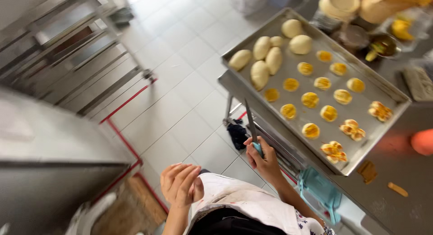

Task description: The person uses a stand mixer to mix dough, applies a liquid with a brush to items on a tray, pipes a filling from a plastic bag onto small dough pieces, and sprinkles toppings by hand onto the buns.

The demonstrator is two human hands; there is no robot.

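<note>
Gripping knife [251,120] by its teal handle, right hand [264,158] fisted round it, just off baking tray [246,84] near edge. Blade thin, stiff, probably sharp: handle only. Left hand [179,183] empty, fingers loosely spread, below tray.

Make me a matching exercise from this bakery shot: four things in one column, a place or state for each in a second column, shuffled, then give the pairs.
Things:
1. knife
2. left hand
3. plain dough balls
4. dark cloth

Places or states:
A. at the far end of the metal tray
B. on the tiled floor under the table
C. gripped in the right hand, blade pointing away
D. empty, fingers together, against the white apron

Pairs: 1-C, 2-D, 3-A, 4-B
</note>
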